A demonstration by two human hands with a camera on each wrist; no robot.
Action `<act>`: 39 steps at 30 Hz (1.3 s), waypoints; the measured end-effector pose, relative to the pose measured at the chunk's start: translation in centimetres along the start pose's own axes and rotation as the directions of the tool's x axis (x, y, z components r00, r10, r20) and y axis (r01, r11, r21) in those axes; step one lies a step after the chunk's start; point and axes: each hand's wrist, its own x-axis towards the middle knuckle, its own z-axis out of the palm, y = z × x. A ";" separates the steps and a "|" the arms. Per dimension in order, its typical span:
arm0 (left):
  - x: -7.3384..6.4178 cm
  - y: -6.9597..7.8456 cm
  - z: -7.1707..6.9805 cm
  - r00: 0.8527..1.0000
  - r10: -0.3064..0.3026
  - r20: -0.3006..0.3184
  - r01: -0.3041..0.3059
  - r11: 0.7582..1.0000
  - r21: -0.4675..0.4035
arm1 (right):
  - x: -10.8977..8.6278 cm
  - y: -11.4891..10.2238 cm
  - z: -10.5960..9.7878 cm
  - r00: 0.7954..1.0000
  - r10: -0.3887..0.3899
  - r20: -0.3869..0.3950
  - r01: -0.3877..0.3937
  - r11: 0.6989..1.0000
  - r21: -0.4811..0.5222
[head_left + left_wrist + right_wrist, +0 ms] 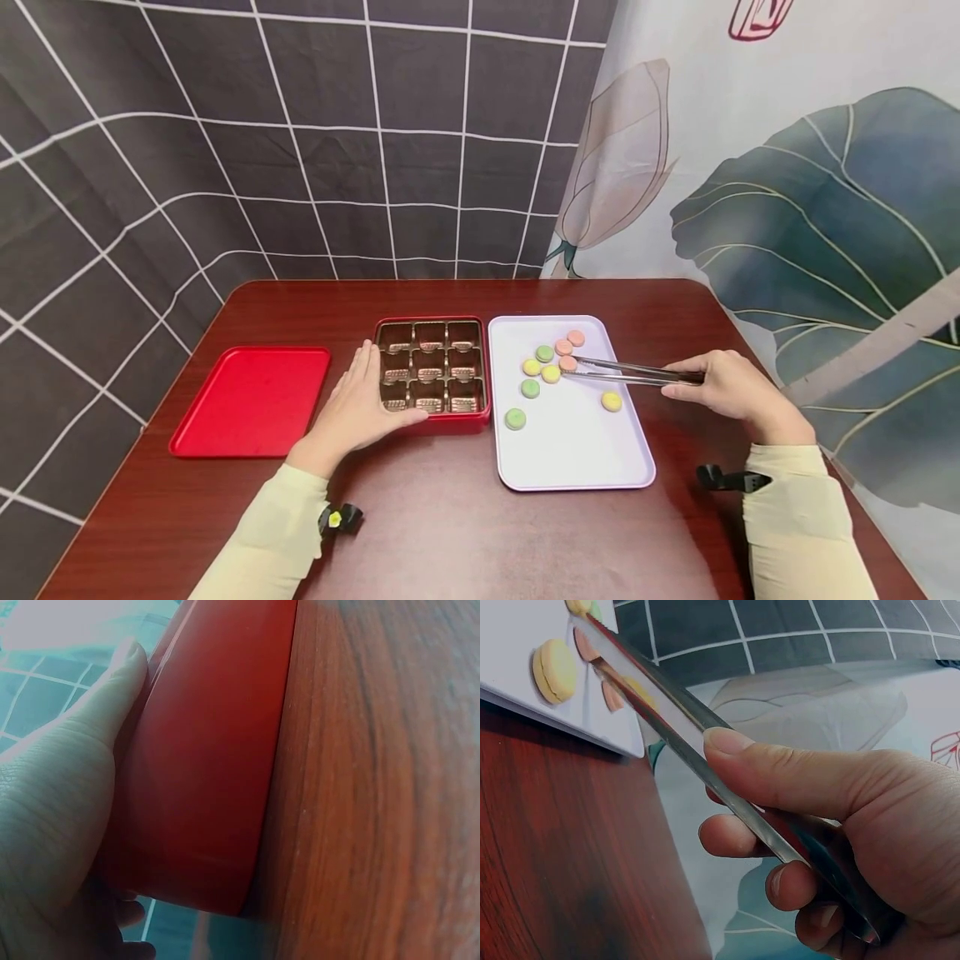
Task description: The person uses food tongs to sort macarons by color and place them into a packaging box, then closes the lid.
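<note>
My right hand (720, 385) grips metal tongs (727, 796) near their rear end. Their tips reach over the white tray (570, 450) and lie on either side of a pink macaron (567, 364); whether they squeeze it I cannot tell. Around it are two more pink macarons, several yellow ones and several green ones, such as the yellow macaron (554, 671) nearest the tongs' side. My left hand (356, 408) rests against the left front corner of a red box (202, 750), fingers straight along its left side, thumb at the front rim. A brown insert (429, 375) divides the box into several compartments.
A flat red lid (251, 400) lies on the dark red wooden table (435, 525) at the left. The box stands directly left of the tray. Behind the table hang a dark checked curtain (315, 167) and a flowered white curtain (705, 100).
</note>
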 end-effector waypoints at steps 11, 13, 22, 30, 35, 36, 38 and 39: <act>0.0 0.0 0.0 1.000 0.003 0.006 -0.003 1.000 0.012 | 0.2 0.1 0.2 1.000 -0.019 -0.020 0.019 1.000 -0.001; 0.0 0.0 0.0 1.000 -0.001 0.007 0.001 1.000 0.011 | 0.2 0.1 0.2 1.000 -0.017 -0.014 0.018 1.000 0.008; 0.0 0.1 -0.1 1.000 -0.017 0.023 0.017 1.000 0.005 | 0.2 0.1 0.2 1.000 0.011 0.000 -0.011 1.000 0.009; -0.1 0.1 -0.1 0.999 -0.027 0.030 0.027 1.000 -0.002 | 0.0 0.1 0.1 1.000 0.009 -0.025 -0.009 1.000 -0.021; -0.1 0.1 0.0 0.999 -0.027 0.031 0.027 1.000 0.006 | -0.1 -0.1 0.0 0.999 0.008 -0.032 -0.009 1.000 -0.029; -0.1 0.1 0.0 0.999 -0.027 0.032 0.027 1.000 0.005 | -0.1 -0.2 0.0 0.999 0.005 -0.032 -0.006 1.000 -0.025; -0.1 0.1 0.0 0.999 -0.026 0.034 0.026 1.000 0.006 | -0.1 -0.3 0.0 0.999 -0.002 -0.037 0.001 1.000 -0.017; -0.1 0.1 -0.1 0.999 -0.026 0.033 0.026 1.000 0.006 | -0.1 -0.4 0.0 0.999 -0.008 -0.044 0.007 1.000 -0.015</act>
